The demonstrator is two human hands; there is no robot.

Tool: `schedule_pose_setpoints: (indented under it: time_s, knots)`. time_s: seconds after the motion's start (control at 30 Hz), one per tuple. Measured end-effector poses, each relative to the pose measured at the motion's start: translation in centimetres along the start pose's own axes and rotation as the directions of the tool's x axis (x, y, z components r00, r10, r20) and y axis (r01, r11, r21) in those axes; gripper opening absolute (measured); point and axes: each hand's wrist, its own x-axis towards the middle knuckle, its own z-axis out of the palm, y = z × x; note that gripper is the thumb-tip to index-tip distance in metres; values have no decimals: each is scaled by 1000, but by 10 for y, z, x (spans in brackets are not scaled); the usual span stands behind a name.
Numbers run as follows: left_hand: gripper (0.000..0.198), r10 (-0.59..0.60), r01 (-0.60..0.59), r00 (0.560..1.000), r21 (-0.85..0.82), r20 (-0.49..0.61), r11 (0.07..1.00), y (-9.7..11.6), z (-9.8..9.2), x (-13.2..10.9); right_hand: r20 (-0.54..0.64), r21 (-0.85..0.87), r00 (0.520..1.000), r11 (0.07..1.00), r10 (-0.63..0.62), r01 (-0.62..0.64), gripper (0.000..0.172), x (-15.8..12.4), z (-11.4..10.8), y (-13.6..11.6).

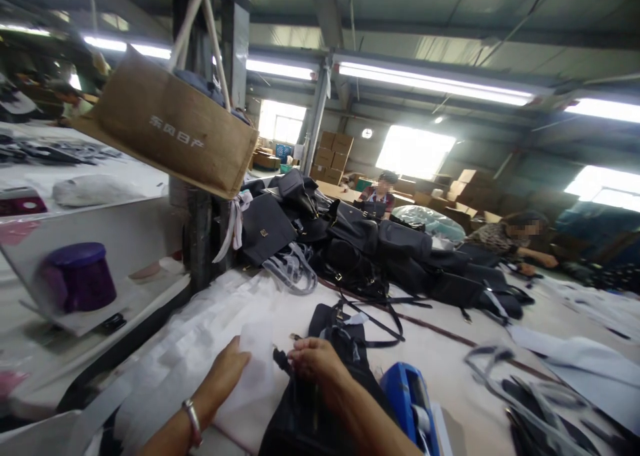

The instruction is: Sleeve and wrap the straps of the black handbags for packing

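My left hand (226,371) is closed on a thin white translucent sheet (257,356), thumb along its edge. A silver bracelet (191,417) is on that wrist. My right hand (319,364) pinches a short black strap end (282,360), with a bit of gold hardware beside the fingers. Under the right hand lies a black bag (295,419), its upper part reaching away from me across the table. A blue tape dispenser (407,396) stands just right of the bag. More thin white sheets (200,329) are spread to the left, beneath and beyond my left hand.
A heap of black bags (380,243) lies across the table ahead. A brown tote (175,129) hangs from a pillar at left, above a purple container (85,276). Straps (540,396) lie at right. Two people (377,193) sit beyond the heap; another is far left.
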Motion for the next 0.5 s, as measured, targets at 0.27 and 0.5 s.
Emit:
schedule_pose_setpoints:
  time_s: [0.27,0.5]
  knots:
    - [20,-56,67,989,-77,135,995,0,15,-3,-1,-716,980,684,-199,138,39,-39,0,-22]
    - [27,-12,-1,977,-59,-211,998,-21,-31,-2,125,-670,991,732,-49,121,72,-51,8,-46]
